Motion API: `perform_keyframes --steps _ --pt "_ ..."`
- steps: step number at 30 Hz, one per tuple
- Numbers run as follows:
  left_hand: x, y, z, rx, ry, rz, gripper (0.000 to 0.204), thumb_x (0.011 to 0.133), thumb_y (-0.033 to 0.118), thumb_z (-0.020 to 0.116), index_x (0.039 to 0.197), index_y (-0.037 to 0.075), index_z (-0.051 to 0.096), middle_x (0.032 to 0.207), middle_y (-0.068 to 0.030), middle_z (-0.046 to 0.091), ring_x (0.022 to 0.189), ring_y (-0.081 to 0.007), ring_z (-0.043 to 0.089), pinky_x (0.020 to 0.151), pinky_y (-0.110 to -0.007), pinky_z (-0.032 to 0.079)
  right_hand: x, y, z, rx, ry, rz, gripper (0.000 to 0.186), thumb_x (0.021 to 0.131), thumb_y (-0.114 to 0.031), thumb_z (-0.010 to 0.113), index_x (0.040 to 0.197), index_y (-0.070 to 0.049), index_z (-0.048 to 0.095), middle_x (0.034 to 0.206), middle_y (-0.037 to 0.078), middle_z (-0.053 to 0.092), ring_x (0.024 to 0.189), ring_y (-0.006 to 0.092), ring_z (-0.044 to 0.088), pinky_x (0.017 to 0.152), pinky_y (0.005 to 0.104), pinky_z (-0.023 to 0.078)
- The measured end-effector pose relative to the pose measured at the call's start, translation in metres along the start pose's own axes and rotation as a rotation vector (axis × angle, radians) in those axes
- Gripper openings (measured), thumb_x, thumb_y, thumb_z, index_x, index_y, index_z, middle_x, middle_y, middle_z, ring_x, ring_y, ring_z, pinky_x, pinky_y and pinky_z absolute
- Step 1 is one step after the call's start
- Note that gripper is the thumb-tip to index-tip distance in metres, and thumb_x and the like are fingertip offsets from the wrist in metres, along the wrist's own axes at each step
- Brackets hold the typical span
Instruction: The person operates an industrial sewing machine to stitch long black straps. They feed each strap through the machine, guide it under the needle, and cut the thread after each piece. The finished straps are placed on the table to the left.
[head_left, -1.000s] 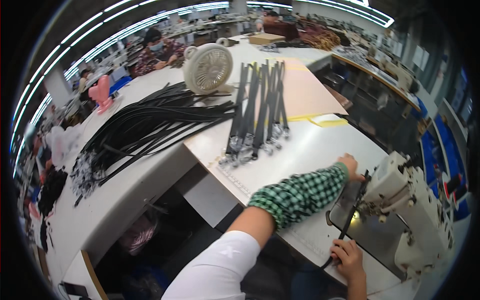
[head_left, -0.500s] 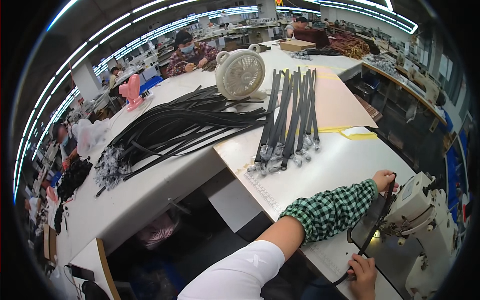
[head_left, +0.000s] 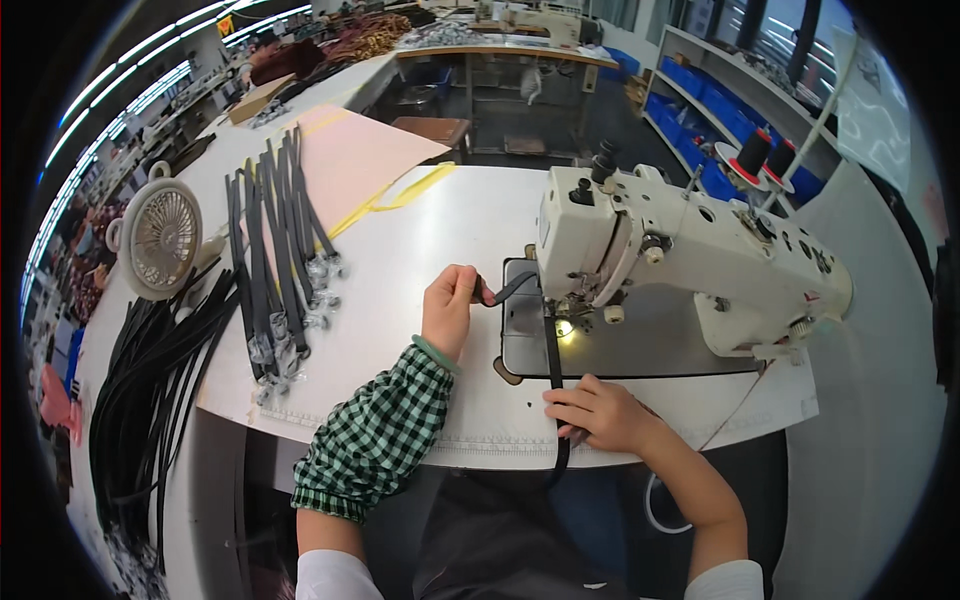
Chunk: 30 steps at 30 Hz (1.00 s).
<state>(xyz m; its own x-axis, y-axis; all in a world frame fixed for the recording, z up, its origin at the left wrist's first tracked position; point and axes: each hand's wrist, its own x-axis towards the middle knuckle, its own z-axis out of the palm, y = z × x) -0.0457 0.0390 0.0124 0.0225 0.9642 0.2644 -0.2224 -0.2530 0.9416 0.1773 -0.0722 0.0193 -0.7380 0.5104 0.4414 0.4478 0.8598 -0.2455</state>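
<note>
Left hand (head_left: 447,310) grip pinched on black strap (head_left: 551,345) end beyond needle, right hand (head_left: 598,412) grip pressing strap flat on table (head_left: 460,225) nearside, keeping it taut under sewing machine (head_left: 680,255).

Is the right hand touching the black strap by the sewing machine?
Touching. The head view shows the right hand with its fingers pressed on the black strap, which runs from under the sewing machine to the table edge.
</note>
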Motion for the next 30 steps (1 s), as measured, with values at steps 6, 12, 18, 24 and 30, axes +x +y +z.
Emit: perform_keyframes --steps 6,12,18,24,30 --pt "-0.014 0.010 0.011 0.078 -0.026 -0.072 0.025 0.091 0.023 0.043 0.080 0.002 0.051 0.070 -0.0042 0.056 0.065 -0.0118 0.056 0.061 -0.023 0.047 -0.002 -0.001 0.000 -0.016 -0.018 0.026 0.029 0.062 -0.014 0.069 0.089 -0.009 0.058 0.101 -0.001 0.056 0.070 0.0169 0.048 0.058 0.0271 0.047" --pt "-0.018 0.015 0.021 -0.076 0.030 0.018 0.010 0.086 0.009 0.050 0.089 0.001 0.048 0.072 -0.0054 0.057 0.067 -0.0123 0.059 0.058 -0.022 0.049 -0.001 -0.001 0.002 -0.021 -0.027 0.031 0.029 0.063 -0.016 0.069 0.089 -0.010 0.058 0.101 -0.001 0.056 0.070 0.0166 0.047 0.058 0.0268 0.046" --pt "-0.012 0.010 0.009 0.095 -0.136 -0.140 0.009 0.084 0.004 0.051 0.091 0.001 0.047 0.076 -0.0042 0.056 0.064 -0.0108 0.057 0.055 -0.021 0.048 0.000 -0.001 0.003 -0.019 -0.019 0.022 0.029 0.062 -0.016 0.068 0.089 -0.009 0.058 0.101 -0.001 0.056 0.070 0.0165 0.047 0.058 0.0270 0.046" --pt "-0.023 0.016 0.019 0.503 -0.486 0.385 0.022 0.078 0.000 0.057 0.099 0.001 0.047 0.095 -0.0079 0.054 0.080 -0.0141 0.055 0.070 -0.024 0.047 -0.003 0.002 0.005 -0.011 0.011 0.011 0.027 0.065 -0.019 0.068 0.088 -0.008 0.059 0.101 0.000 0.057 0.065 0.0170 0.045 0.056 0.0270 0.044" --pt "-0.021 0.009 0.018 0.155 -0.516 0.278 0.034 0.075 -0.017 0.046 0.104 0.001 0.051 0.110 -0.0106 0.051 0.107 -0.0216 0.050 0.089 -0.029 0.042 -0.001 0.001 0.004 0.010 0.044 -0.006 0.026 0.066 -0.020 0.067 0.087 -0.008 0.059 0.101 0.000 0.057 0.062 0.0171 0.044 0.056 0.0269 0.043"
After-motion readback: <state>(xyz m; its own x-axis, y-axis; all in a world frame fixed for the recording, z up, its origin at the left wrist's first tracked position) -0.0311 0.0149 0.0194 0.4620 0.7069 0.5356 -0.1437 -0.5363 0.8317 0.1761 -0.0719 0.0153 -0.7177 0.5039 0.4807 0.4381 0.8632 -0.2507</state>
